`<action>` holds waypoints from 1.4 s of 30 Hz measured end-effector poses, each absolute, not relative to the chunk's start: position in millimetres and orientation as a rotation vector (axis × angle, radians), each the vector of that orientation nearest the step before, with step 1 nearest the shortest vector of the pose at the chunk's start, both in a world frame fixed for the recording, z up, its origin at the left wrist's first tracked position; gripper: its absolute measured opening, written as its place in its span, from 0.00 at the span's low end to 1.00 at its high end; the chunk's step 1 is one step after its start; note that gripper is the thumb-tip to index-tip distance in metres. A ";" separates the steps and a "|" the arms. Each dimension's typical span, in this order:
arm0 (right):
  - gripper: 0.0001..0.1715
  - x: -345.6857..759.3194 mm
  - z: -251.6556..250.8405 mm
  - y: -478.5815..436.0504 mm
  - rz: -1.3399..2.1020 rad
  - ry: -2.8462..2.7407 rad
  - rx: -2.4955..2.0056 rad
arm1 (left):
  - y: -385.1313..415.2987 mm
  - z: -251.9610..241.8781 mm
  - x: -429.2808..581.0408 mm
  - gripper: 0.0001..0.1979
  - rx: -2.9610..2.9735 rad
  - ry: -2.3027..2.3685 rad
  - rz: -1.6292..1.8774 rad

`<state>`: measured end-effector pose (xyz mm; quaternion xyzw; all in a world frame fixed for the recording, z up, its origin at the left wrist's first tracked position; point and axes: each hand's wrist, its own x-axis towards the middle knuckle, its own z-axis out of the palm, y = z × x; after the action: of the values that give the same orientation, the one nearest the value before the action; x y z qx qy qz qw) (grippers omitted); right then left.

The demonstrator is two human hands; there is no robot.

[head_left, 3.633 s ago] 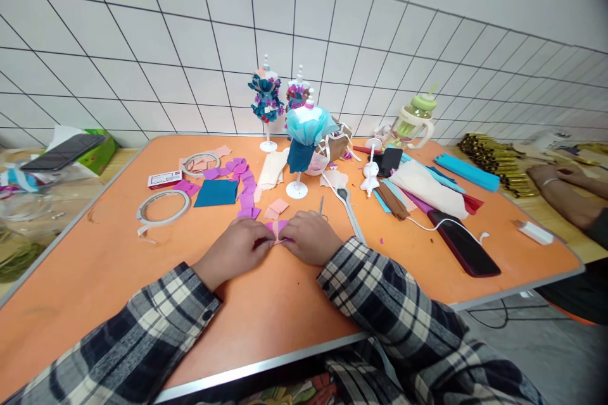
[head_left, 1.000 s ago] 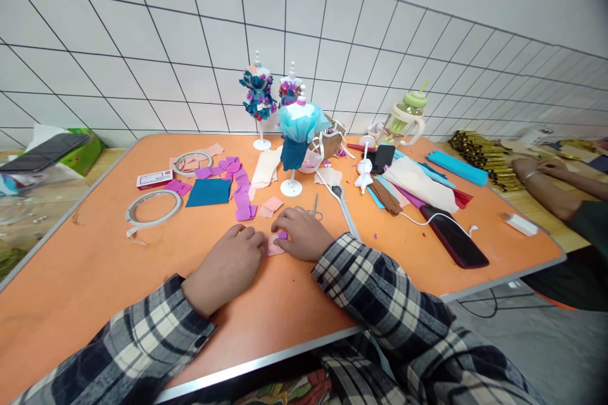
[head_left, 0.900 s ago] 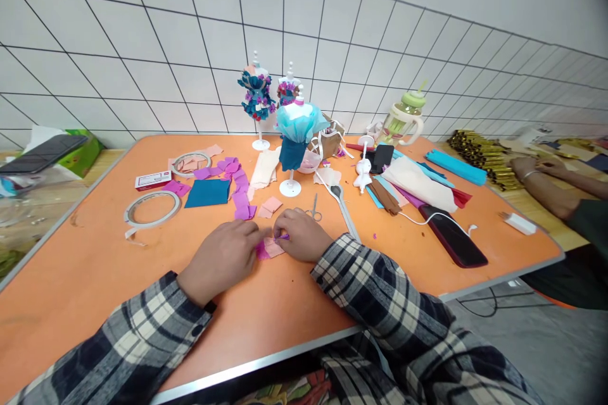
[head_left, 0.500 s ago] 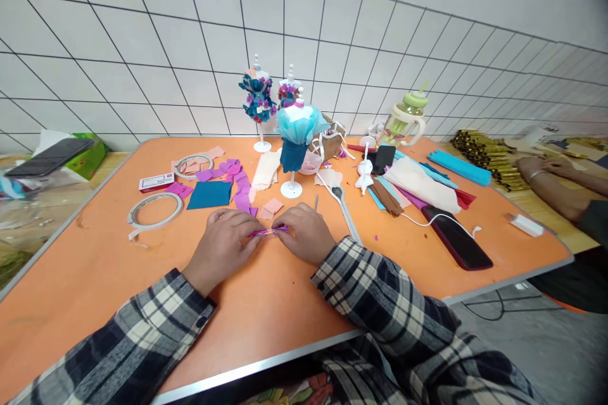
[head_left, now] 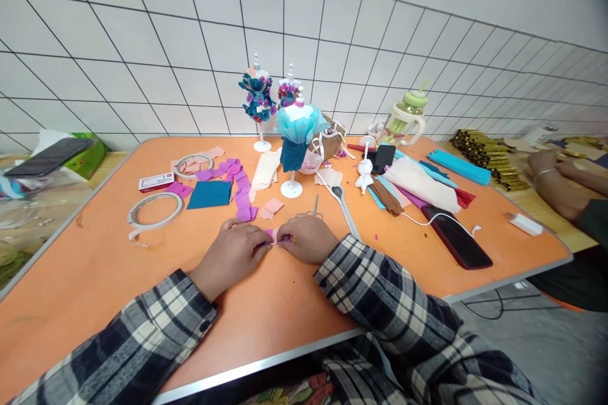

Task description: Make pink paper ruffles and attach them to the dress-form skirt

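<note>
Two bare hands rested over the near part of the worktop (head_left: 266, 329), left hand (head_left: 232, 253) and right hand (head_left: 306, 239) nearly meeting. Fingers of both pinched a small pink-and-purple paper piece (head_left: 272, 235) along its near edge; it lay right between them, showing in the gap and just beyond the fingertips. Visible edge ran left to right, hand to hand; true long axis covered by fingers, couldn't tell. Neither hand was nearer, both touched it. Just past it lay peach paper pieces (head_left: 272, 207), plus scissors (head_left: 316, 204) partly behind the right hand. Farther off, a mannequin (head_left: 293, 155) stood upright.
</note>
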<state>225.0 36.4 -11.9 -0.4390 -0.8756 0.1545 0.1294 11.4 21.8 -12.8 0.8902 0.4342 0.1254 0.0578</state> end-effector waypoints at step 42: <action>0.06 230.2 -13.0 38.5 0.984 -2.304 -1.163 | 24.8 -1.4 9.8 0.11 2.259 1.252 0.584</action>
<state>230.2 38.5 -13.0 -0.4136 -0.8192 0.3498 0.1886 9.8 24.8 -1.4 0.8273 0.4584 0.2138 0.2443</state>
